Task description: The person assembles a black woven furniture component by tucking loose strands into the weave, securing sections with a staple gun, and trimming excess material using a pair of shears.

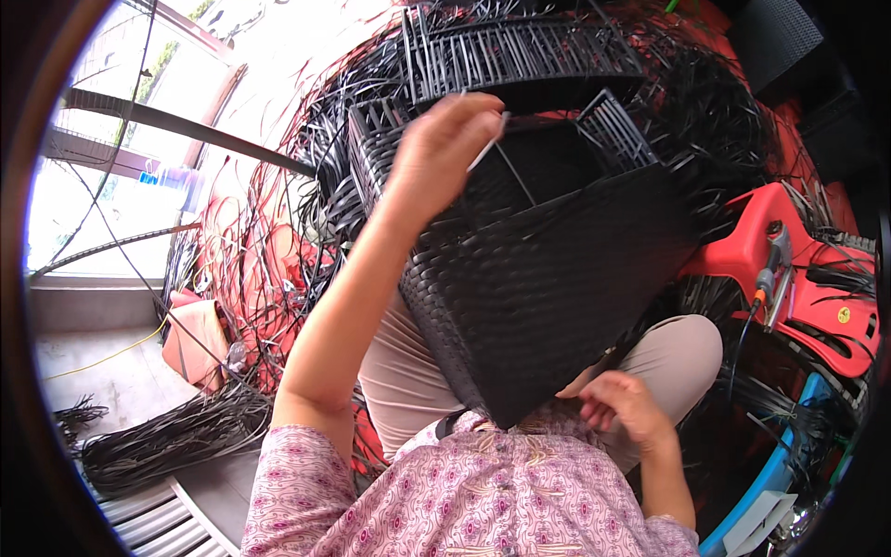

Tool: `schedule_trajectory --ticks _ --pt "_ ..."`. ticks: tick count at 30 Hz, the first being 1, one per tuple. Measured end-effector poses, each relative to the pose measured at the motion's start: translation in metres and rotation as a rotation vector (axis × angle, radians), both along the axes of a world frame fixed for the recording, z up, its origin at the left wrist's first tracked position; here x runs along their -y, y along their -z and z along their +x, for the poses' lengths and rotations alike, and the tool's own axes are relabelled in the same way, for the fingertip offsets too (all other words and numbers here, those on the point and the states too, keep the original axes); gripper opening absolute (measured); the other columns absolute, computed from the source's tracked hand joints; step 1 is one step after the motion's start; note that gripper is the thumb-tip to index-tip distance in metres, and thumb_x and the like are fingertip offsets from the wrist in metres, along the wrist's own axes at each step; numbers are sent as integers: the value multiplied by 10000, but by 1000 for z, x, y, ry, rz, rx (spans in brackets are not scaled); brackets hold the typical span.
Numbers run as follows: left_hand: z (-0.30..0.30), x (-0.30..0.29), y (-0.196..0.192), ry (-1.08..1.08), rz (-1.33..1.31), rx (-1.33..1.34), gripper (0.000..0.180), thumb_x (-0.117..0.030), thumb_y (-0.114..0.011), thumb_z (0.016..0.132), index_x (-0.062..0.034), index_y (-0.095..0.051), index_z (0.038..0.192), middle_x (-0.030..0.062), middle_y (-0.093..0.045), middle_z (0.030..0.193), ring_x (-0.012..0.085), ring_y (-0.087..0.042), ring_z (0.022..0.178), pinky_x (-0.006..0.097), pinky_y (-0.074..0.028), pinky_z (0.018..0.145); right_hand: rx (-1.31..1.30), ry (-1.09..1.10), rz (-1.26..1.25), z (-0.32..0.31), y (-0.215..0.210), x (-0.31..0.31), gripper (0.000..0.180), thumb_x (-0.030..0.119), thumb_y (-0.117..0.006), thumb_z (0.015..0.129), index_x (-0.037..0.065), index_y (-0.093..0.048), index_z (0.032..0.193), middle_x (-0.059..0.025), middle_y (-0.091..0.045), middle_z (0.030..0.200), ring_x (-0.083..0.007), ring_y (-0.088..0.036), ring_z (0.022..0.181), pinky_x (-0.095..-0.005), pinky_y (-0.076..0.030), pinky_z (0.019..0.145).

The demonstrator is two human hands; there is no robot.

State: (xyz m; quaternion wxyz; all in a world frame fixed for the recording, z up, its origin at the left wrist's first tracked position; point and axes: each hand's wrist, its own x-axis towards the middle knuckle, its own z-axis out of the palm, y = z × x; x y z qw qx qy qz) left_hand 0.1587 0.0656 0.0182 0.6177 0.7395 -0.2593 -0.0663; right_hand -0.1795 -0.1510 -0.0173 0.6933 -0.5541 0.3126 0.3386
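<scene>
A black woven rattan basket (557,278) rests tilted on my lap, its open top facing away from me. My left hand (445,139) is raised at the basket's upper rim, fingers closed on a thin pale strip (487,148) that runs into the opening. My right hand (622,404) sits low at the basket's bottom corner near my knee, fingers curled against the weave; whether it grips a strand is unclear. Unwoven upright black strips (613,130) stick out along the rim.
Another unfinished black basket frame (510,51) lies beyond. Loose black and red strands (269,251) pile on the left. A bundle of black strips (167,436) lies on the floor. A red plastic stool (798,278) with tools stands at right.
</scene>
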Motion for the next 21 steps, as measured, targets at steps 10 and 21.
schedule_trajectory --ticks 10,21 --pt "-64 -102 5 -608 -10 -32 226 -161 -584 1062 8 -722 1118 26 -669 857 81 -588 780 247 -475 733 1053 -131 -502 185 -11 -24 121 73 -657 949 -14 -739 967 -109 -695 884 -234 -687 792 -331 -526 709" --pt "-116 -114 86 -694 103 -163 265 -183 -625 1061 -33 -645 1278 29 -665 1174 110 -611 1060 276 -480 929 1192 -385 -666 275 82 -63 286 333 -644 983 101 -785 890 -68 -725 898 -294 -687 892 -436 -543 839"
